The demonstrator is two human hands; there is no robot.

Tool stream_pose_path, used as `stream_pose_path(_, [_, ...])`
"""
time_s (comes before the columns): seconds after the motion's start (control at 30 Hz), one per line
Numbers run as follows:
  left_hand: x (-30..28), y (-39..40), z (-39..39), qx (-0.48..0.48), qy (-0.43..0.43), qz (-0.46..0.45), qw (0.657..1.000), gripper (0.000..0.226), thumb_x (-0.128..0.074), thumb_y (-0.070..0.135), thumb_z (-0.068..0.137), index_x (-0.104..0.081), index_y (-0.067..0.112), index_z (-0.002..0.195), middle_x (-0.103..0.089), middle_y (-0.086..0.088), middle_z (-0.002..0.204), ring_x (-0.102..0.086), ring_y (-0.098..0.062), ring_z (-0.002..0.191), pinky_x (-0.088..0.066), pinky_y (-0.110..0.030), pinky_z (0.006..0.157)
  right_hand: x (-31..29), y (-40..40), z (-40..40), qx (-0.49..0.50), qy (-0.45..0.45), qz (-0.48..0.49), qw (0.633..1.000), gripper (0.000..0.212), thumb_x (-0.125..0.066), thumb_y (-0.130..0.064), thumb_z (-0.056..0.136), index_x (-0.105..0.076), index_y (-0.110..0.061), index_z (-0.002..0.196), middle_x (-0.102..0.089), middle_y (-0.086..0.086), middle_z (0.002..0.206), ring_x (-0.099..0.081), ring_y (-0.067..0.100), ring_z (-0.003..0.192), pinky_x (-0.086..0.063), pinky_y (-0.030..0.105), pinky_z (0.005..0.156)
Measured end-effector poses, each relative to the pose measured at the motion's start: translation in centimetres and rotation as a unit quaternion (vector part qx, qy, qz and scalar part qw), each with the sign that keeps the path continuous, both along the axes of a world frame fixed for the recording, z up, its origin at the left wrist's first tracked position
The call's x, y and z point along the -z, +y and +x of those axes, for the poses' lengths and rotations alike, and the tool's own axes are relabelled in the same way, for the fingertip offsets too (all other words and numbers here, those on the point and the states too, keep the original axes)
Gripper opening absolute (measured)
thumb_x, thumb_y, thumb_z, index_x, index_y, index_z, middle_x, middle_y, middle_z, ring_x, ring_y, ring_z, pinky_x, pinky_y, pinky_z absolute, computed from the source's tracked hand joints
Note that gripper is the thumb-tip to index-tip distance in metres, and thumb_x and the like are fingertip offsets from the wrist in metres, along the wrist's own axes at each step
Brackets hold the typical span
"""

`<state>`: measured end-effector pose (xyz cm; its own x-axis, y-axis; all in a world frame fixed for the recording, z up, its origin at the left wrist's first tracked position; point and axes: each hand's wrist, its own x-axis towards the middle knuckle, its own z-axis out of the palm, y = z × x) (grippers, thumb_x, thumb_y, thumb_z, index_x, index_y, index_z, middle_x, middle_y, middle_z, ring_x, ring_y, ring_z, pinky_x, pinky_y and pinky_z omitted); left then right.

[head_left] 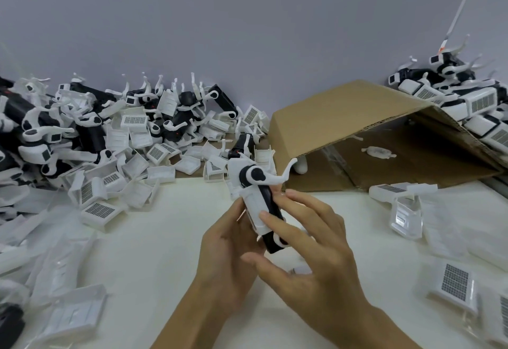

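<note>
Nearest to me, low right on the white worktop (170,238), I see one loose white plastic cover with a grey grid label (453,282). It lies label up, I reckon as stock within easy reach. Low left, one plain white plastic cover (74,313) sits among crumpled clear plastic bags (55,263).

Now the hands, two of them, both on one piece: a black plastic bar with a white clip-on cover and a curved white lever (265,205). It is held clear of the worktop at mid-frame, tilted, with the lever end away from me. The left hand (228,241) cradles it, fingers curled round its left side, to brace it, I judge. The right hand (310,244) comes over the front with fingers spread and fairly straight. One fingertip presses the white cover, another rests at the black edge, and the thumb is free below. That looks to me like seating the cover by pressure.

Further out on the right, one white plastic unit (395,197) lies alone. Behind it is one brown cardboard box (343,117), tipped on its side with its mouth open, and I count one small white part (378,153) inside.

At the back there are two heaps, far too many pieces to count. The left heap of black-and-white units and loose covers (110,128) looks like the supply. The right heap of black-and-white units (467,101) rests on the box's flap. Beyond that I see the grey wall (247,18) and one white cable (461,5).
</note>
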<state>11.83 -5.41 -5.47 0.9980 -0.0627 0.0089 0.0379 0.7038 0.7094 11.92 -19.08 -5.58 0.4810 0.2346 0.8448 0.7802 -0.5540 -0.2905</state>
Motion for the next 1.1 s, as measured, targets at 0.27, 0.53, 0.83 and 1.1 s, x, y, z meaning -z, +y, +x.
stream_pose_path(0.27, [-1.7,-0.5,-1.1,-0.149,-0.184,0.283,0.929,0.038,-0.073,0.038,0.077,-0.076,0.039,0.114,-0.074,0.002,0.117,-0.072,-0.014,0.101,-0.055,-0.019,0.073,-0.5,-1.7,1.9,-0.227,0.474,0.349,0.776,0.025,-0.071,-0.035,0.088,-0.077,-0.027,0.11,-0.076,0.003,0.113,-0.071,0.022,0.108,-0.058,0.039,0.092])
stream_pose_path(0.53, [-1.1,-0.7,-1.2,-0.157,-0.161,0.322,0.92,0.026,-0.075,0.037,0.087,-0.078,0.031,0.112,-0.077,0.005,0.109,-0.073,-0.012,0.099,-0.055,-0.015,0.074,-3.1,-3.0,0.9,-0.138,0.484,0.246,0.828,0.022,-0.08,-0.032,0.078,-0.079,-0.033,0.1,-0.078,-0.004,0.103,-0.073,0.015,0.099,-0.059,0.026,0.082])
stream_pose_path(0.83, [1.7,1.7,1.8,-0.364,-0.043,0.228,0.902,0.026,-0.059,-0.005,0.095,-0.071,0.0,0.072,-0.074,-0.007,0.068,-0.07,-0.023,0.066,-0.06,-0.027,0.069,-13.4,-10.3,1.9,0.045,0.502,0.421,0.754,0.023,-0.083,-0.022,0.063,-0.075,-0.006,0.077,-0.072,0.006,0.071,-0.067,0.016,0.06,-0.053,0.03,0.053])
stream_pose_path(1.1, [1.9,1.7,2.5,-0.311,-0.017,0.201,0.929,0.027,-0.063,-0.007,0.092,-0.07,-0.002,0.067,-0.071,-0.012,0.063,-0.066,-0.014,0.056,-0.057,-0.017,0.059,-24.0,-14.9,10.0,0.112,0.415,0.452,0.782,0.03,-0.061,-0.026,0.1,-0.064,-0.01,0.125,-0.053,0.008,0.126,-0.052,0.021,0.114,-0.043,0.035,0.113])
